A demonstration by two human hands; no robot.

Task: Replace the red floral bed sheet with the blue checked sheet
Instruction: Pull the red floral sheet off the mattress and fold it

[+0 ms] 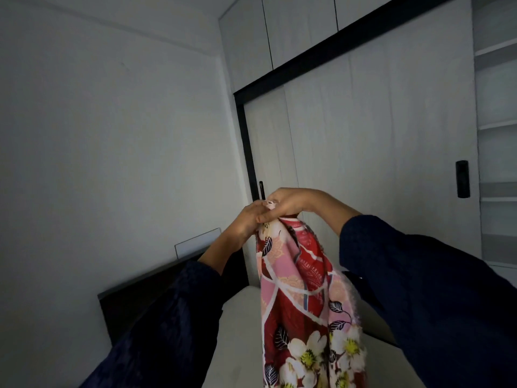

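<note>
The red floral sheet [302,301] hangs down in a folded bundle in front of me, red and pink with white flowers and dark leaves. Both hands meet at its top edge, raised at chest height. My left hand [247,222] pinches the upper corner from the left. My right hand [291,203] grips the same gathered top from above, fingers curled round the cloth. Below the sheet lies the bare pale mattress [240,326]. The blue checked sheet is not in view.
A dark headboard [156,287] runs along the left wall behind the mattress. White sliding wardrobe doors [377,152] with black frame and handles stand straight ahead. Open white shelves [498,135] sit at the far right.
</note>
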